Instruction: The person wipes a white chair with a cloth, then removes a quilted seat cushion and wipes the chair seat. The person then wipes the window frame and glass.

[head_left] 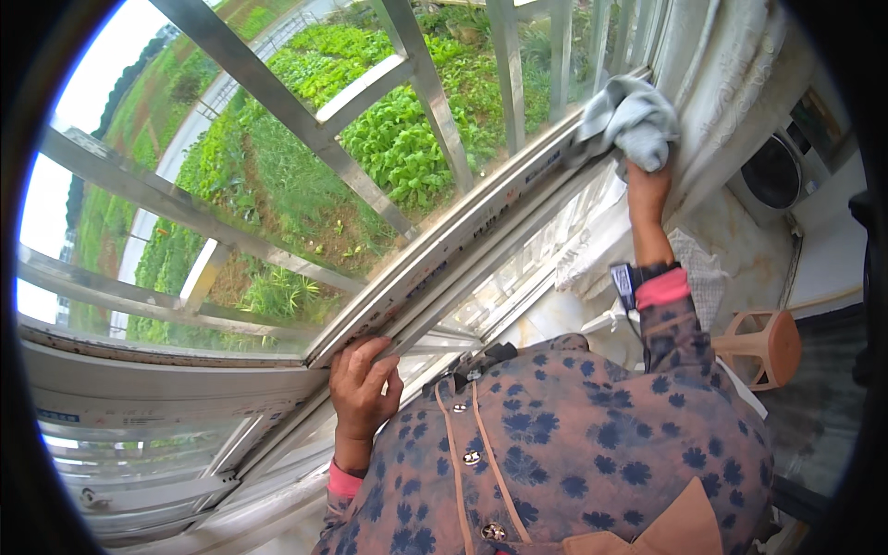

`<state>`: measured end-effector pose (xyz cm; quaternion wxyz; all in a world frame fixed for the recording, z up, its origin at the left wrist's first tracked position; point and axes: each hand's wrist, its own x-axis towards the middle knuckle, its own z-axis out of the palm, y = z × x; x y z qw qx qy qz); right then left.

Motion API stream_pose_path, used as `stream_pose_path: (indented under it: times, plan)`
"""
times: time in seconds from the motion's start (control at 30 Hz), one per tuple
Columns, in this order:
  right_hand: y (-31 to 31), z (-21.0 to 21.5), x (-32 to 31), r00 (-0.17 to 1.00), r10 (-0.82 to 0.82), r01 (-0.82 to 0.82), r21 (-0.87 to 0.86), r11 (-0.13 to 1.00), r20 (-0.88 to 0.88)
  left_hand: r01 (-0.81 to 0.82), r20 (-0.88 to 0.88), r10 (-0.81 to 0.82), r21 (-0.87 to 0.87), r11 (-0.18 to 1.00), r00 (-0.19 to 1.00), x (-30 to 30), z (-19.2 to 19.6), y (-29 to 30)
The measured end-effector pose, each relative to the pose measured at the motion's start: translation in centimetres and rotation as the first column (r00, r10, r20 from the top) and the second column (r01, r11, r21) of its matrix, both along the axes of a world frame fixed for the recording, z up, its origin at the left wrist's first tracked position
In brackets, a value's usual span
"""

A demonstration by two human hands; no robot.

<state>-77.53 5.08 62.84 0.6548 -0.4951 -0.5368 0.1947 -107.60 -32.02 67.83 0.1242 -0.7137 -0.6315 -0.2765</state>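
A crumpled grey cloth [627,122] is bunched against the far right end of the white window frame [472,217]. My right hand [649,185] is closed on it, arm stretched out, with most of the fingers hidden under the folds. Close to my body, my left hand [363,393] has its fingers curled over the near end of the same frame. The frame runs slantwise between the two hands, with grooved tracks and small printed labels along it.
Metal bars [277,111] cross the window, with green vegetable plots [407,139] beyond. A white lace curtain [731,83] hangs beside my right hand. An orange plastic stool [782,349] and an appliance with a round dark door [772,173] are at the right.
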Motion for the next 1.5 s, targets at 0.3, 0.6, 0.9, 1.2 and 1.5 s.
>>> stream_pose_path:
  times: [0.3, 0.6, 0.9, 1.2, 1.5]
  plan:
    - [-10.2, 0.8, -4.8, 0.392, 0.523, -0.805, 0.007, 0.593, 0.756, -0.013, -0.032, 0.012, -0.014, 1.0, 0.999, 0.0, 0.1, 0.0]
    - [-1.7, 3.9, -0.7, 0.879, 0.372, -0.404, 0.051, 0.913, 0.299, -0.009, 0.001, 0.009, -0.003, 1.0, 1.0, -0.1, 0.2, -0.1]
    - [2.2, 14.0, 1.7, 0.97, 0.235, -0.213, 0.257, 0.943, -0.058, 0.002, -0.032, -0.001, 0.021, 1.0, 0.999, -0.2, -0.1, 0.0]
    - [13.2, 33.1, 12.1, 0.932, -0.07, 0.348, 0.825, 0.446, -0.355, -0.006, -0.03, 0.006, 0.017, 1.0, 1.0, -0.3, -0.1, 0.0]
    - [15.7, 0.3, 11.2, 0.939, -0.156, 0.198, -0.112, 0.974, 0.306, 0.0, -0.067, 0.003, 0.041, 0.999, 0.998, -0.4, -0.3, 0.0]
